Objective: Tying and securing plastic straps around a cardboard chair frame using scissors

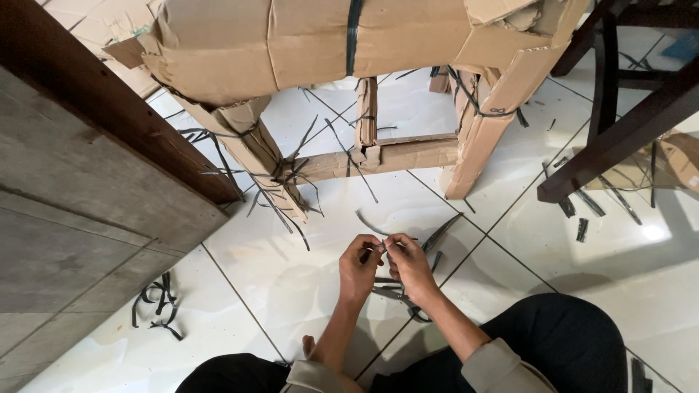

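Note:
My left hand (pixel 358 266) and my right hand (pixel 410 263) meet over the white tiled floor, fingertips pinched together on a thin dark strap (pixel 384 247). Just beyond them stands a piece of furniture wrapped in brown cardboard (pixel 306 44), its legs and crossbar (pixel 386 154) bound with dark plastic straps. Below my right hand, scissors (pixel 397 295) lie on the tile. A curved strap piece (pixel 368 223) lies just ahead of my fingers.
A grey wooden panel with a dark brown edge (pixel 80 196) fills the left. Cut strap scraps (pixel 156 306) litter the floor near it. Dark wooden furniture legs (pixel 619 138) stand at the right with more strap scraps (pixel 582 218). My dark-trousered knees (pixel 561 342) are at the bottom.

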